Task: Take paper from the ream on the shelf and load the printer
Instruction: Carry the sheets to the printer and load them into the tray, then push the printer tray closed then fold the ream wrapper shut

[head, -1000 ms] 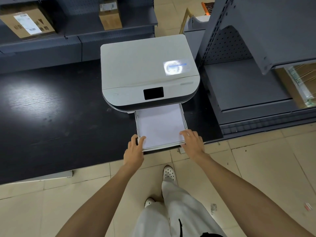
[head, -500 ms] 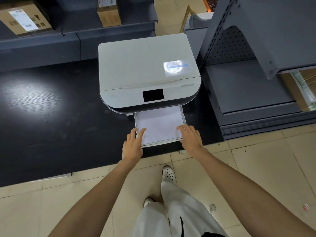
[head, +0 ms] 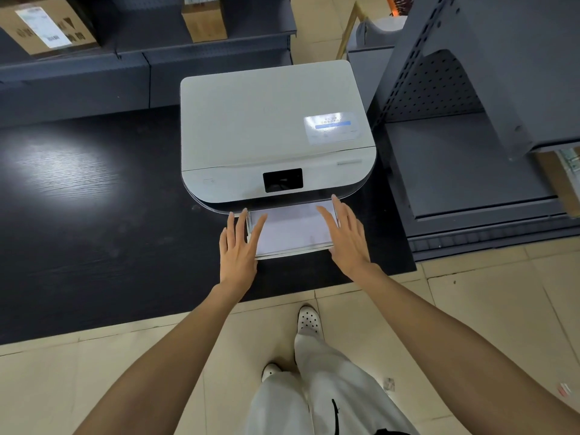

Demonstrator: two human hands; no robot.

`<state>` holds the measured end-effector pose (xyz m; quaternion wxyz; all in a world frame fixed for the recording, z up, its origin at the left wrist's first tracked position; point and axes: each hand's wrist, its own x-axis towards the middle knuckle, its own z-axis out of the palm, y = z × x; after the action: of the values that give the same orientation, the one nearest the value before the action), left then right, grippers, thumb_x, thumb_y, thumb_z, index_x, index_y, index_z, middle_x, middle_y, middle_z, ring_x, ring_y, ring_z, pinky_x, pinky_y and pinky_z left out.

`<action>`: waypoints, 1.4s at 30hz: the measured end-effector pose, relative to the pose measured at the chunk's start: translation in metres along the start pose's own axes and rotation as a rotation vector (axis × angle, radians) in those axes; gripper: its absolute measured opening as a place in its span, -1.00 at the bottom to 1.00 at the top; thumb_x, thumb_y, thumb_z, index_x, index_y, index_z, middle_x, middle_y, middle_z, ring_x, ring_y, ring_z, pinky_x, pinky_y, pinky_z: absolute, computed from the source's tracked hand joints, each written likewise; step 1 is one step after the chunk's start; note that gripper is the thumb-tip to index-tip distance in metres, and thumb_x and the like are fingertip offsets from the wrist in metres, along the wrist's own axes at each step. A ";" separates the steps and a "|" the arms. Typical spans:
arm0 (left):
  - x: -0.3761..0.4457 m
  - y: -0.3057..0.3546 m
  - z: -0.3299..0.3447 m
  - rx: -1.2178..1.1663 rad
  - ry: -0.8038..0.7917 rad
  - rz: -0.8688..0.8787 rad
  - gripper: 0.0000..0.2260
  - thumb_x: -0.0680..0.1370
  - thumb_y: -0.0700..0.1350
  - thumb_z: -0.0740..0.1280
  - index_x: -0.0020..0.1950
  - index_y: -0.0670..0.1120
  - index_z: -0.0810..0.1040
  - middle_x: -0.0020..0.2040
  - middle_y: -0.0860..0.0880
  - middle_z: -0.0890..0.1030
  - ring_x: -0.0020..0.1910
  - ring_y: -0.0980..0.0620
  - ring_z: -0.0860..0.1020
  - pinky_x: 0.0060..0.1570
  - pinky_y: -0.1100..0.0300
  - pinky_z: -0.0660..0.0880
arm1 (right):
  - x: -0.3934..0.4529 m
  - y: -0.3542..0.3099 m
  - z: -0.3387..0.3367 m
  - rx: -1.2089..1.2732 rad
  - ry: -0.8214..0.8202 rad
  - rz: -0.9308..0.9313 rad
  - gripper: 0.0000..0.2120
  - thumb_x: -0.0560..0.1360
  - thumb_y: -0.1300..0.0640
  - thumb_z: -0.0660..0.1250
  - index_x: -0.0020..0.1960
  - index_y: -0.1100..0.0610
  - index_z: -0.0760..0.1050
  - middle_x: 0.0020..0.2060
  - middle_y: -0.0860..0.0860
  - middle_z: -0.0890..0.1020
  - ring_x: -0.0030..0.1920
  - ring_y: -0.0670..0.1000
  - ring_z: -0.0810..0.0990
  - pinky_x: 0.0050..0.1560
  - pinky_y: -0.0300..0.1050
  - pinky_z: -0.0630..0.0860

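Dark wood-grain tabletop (head: 94, 215) across the middle of the frame, beige tiled floor (head: 470, 324) below, grey metal shelving (head: 470, 183) at the right and along the top. White printer (head: 270, 127) at centre on the tabletop, small black screen on its front. Paper tray (head: 292, 251) partly out beneath the printer's front edge, white paper (head: 295, 227) lying flat inside. Left hand (head: 238, 246) open, fingers straight, laid along the tray's left edge, thumb over the paper. Right hand (head: 345, 237) open too, fingers extended along the tray's right side, tips near the printer body. Two cardboard boxes (head: 47, 23) on the shelf at upper left. White trousers and white shoes (head: 309, 320) at lower centre.
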<state>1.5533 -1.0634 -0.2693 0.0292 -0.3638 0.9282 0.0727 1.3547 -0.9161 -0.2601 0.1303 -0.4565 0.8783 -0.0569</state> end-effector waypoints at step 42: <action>0.102 -0.006 -0.029 0.190 0.158 0.017 0.11 0.28 -0.54 0.33 0.62 0.10 -0.15 0.62 -0.17 -0.15 0.57 -0.32 -0.15 0.48 -0.29 -0.01 | 0.106 0.001 -0.034 -0.273 0.070 -0.170 0.33 0.20 0.20 0.64 0.60 -0.01 -0.28 0.59 0.16 -0.21 0.58 0.24 -0.19 0.52 0.24 -0.16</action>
<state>1.4823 -1.1409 -0.2527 -0.0103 -0.3559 0.9334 -0.0440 1.2860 -1.0026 -0.2469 0.0313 -0.5405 0.8400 0.0364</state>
